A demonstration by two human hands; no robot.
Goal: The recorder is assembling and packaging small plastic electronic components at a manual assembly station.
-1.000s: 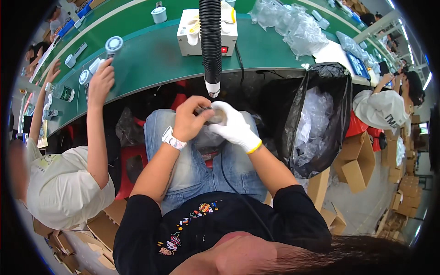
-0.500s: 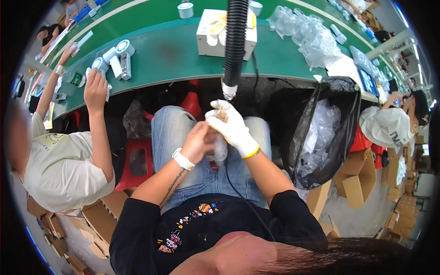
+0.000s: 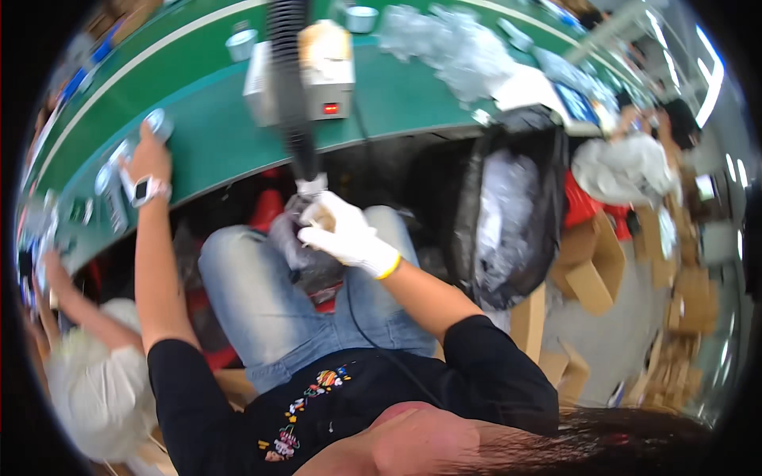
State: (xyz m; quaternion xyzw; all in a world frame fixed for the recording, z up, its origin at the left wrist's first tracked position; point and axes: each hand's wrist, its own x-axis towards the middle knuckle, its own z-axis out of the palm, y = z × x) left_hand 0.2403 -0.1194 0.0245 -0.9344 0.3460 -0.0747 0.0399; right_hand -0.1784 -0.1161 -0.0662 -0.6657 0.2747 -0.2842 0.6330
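Note:
My left hand (image 3: 149,161), bare and with a white-banded watch at the wrist, reaches over the green bench to the far left. Its fingers are closed on a pale blue-white cylindrical part (image 3: 160,124). Over my lap, my right hand (image 3: 349,232) wears a white glove with a yellow cuff. Its fingers are curled around something brownish that I cannot make out. Just above the glove hangs the pale nozzle (image 3: 312,186) of a black corrugated hose (image 3: 290,87). More pale parts (image 3: 111,186) lie on the bench beside my left hand, blurred.
On the green bench (image 3: 214,151) stands a white box (image 3: 258,87) with a red display and a glove on top. Clear plastic pieces (image 3: 452,47) are heaped right of it. A black bag (image 3: 520,214) of clear plastic stands right of my knees. A co-worker (image 3: 103,381) sits at left.
My left hand has left my right hand over my lap and reached out to the parts on the bench at left. The view has swung left. My gloved right hand stays below the nozzle.

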